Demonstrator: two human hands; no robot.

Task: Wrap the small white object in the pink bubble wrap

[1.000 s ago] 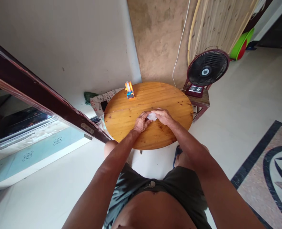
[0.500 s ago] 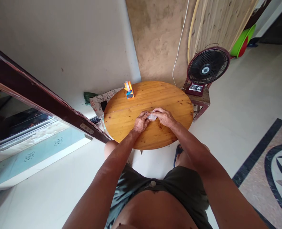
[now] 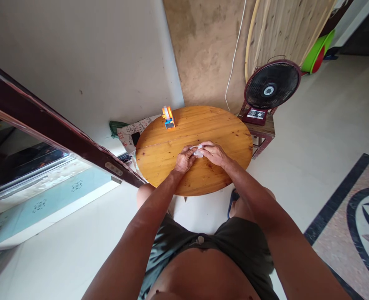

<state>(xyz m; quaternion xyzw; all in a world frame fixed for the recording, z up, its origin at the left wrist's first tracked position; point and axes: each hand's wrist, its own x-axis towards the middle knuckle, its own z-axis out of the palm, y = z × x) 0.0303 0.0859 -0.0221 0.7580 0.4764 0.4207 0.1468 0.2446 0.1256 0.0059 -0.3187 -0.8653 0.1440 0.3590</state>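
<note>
Whitish wrapping (image 3: 199,153), perhaps plastic, is grasped by left hand (image 3: 185,160) and right hand (image 3: 215,153) over the middle of the wooden counter (image 3: 158,156), taken up but seemingly only partly handled, not yet released.

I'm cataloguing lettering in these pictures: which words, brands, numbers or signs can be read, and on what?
Nothing reads clearly.
Printed sheet: red and dark characters, too blurred to quote reliably.
Fan panel: markings too small.
Orange-and-blue holder: no lettering discernible.
Whitish piece in the hands: none visible.
</note>
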